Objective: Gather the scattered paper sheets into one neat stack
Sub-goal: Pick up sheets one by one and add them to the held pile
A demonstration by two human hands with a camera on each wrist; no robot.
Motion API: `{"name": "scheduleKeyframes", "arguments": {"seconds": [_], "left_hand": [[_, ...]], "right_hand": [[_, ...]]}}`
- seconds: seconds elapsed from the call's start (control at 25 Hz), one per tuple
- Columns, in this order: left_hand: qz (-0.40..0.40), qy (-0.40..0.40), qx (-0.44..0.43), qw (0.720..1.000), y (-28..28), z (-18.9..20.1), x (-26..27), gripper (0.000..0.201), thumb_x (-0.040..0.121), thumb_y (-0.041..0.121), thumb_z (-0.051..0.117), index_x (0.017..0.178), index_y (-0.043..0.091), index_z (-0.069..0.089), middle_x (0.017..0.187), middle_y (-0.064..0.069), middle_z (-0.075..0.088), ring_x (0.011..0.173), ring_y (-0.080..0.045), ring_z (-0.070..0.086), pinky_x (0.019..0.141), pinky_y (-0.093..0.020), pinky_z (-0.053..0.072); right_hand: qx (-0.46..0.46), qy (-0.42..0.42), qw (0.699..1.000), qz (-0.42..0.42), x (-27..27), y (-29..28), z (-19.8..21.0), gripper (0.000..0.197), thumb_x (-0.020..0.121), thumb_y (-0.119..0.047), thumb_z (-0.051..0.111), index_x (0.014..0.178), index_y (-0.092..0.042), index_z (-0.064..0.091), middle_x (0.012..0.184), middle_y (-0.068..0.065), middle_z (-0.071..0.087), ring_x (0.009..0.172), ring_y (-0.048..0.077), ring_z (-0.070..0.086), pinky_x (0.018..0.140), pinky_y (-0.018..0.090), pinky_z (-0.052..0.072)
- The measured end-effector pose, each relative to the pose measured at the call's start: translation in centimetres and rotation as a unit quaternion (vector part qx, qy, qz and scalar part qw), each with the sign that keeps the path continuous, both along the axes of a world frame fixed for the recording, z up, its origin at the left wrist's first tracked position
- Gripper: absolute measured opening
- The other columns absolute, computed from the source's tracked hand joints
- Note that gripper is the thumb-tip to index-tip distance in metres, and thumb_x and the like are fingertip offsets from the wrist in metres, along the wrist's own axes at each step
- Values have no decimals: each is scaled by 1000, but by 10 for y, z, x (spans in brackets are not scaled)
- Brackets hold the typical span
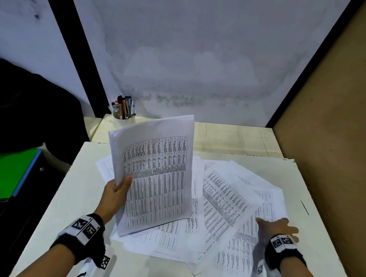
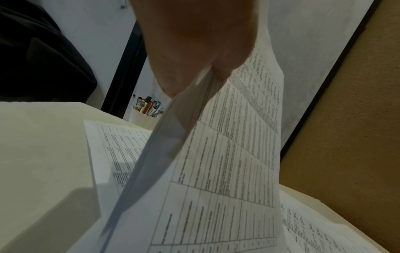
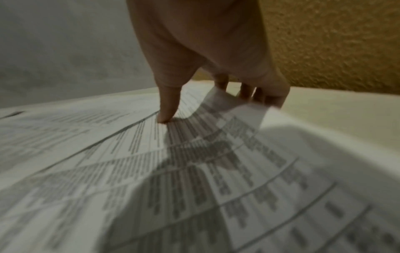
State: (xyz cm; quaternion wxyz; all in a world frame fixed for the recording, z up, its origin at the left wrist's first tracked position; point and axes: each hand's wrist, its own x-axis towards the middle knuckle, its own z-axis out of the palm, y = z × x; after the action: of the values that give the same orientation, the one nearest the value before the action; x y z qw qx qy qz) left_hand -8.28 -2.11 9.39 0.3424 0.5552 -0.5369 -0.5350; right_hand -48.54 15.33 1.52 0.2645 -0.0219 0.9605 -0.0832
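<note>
My left hand (image 1: 121, 188) grips a held stack (image 1: 154, 175) of printed table sheets by its left edge, thumb on the front. The stack stands tilted, its lower edge resting on the scattered sheets (image 1: 223, 205) that fan across the white table (image 1: 66, 206). In the left wrist view the hand (image 2: 194, 68) pinches the held stack (image 2: 216, 154) from above. My right hand (image 1: 279, 224) lies on the rightmost sheet (image 1: 265, 207). The right wrist view shows the thumb (image 3: 164, 113) pressing on that sheet (image 3: 194, 154) while the fingers (image 3: 268, 97) curl under its lifted edge.
A white cup of pens (image 1: 123, 115) stands at the back left of the table. A green folder (image 1: 2, 174) and a dark bag (image 1: 29, 107) lie off the table's left side. A brown partition (image 1: 338, 147) closes the right side, a grey wall the back.
</note>
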Motion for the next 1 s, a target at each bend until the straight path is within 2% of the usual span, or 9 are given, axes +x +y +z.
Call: {"name": "scheduleKeyframes", "arguments": {"seconds": [0.12,0.28,0.36,0.44,0.52,0.68,0.84,0.92,1.0], "left_hand": [[0,5,-2,1000,-1,0,1,35,93,28,48,89,-4,62,95,-32,67,87,-43,65,83,-58,51],[-10,7,1,1000,2,-5,2,56,85,49,52,87,-7,59,83,-23,62,78,-33,62,75,-49,51],[-7,6,0,1000,3,-9,0,42,92,34,48,90,-6,61,88,-26,66,82,-36,64,80,-56,51],[-3,3,0,1000,5,-9,-2,31,94,26,46,88,1,64,93,-25,69,86,-37,67,83,-53,53],[-2,4,1,1000,8,-8,-4,27,94,25,45,85,9,65,93,-20,70,87,-34,68,82,-49,54],[5,7,2,1000,11,-10,-1,26,94,24,45,84,11,65,91,-17,71,85,-32,68,82,-48,54],[11,11,7,1000,13,-11,2,24,94,24,45,86,12,65,93,-16,70,86,-31,68,81,-45,54],[14,12,8,1000,16,-10,2,23,94,24,45,87,13,64,92,-14,70,86,-30,68,81,-44,54],[16,17,6,1000,18,-9,3,23,94,24,45,86,15,64,91,-11,70,85,-28,67,80,-42,53]], "right_hand": [[-3,0,1000,25,5,5,3,96,63,-47,78,135,-8,28,139,21,27,128,41,28,101,52,34],[14,22,999,-23,8,19,-10,99,58,-42,84,131,-1,30,133,25,32,124,43,33,98,53,38],[11,14,999,-28,9,18,-14,102,61,-44,82,134,3,28,133,25,34,125,41,36,99,51,40],[-11,2,999,-32,5,13,-21,98,61,-39,84,130,8,33,131,25,41,123,40,43,98,47,45],[-37,-8,998,-56,3,11,-24,95,56,-31,88,124,10,37,126,29,50,115,42,52,92,48,49],[-74,-26,994,-77,-7,13,-34,96,51,-27,91,120,14,38,120,32,56,108,44,58,90,50,50],[-86,-29,994,-67,-8,9,-35,85,55,-29,89,114,14,45,115,31,60,104,42,60,89,47,50],[-86,-40,993,-65,1,8,-22,69,61,-25,86,107,13,52,112,30,62,102,41,60,89,45,50],[-89,-55,992,-65,6,9,-16,52,68,-22,81,102,11,60,109,27,66,93,37,63,78,38,52]]}}
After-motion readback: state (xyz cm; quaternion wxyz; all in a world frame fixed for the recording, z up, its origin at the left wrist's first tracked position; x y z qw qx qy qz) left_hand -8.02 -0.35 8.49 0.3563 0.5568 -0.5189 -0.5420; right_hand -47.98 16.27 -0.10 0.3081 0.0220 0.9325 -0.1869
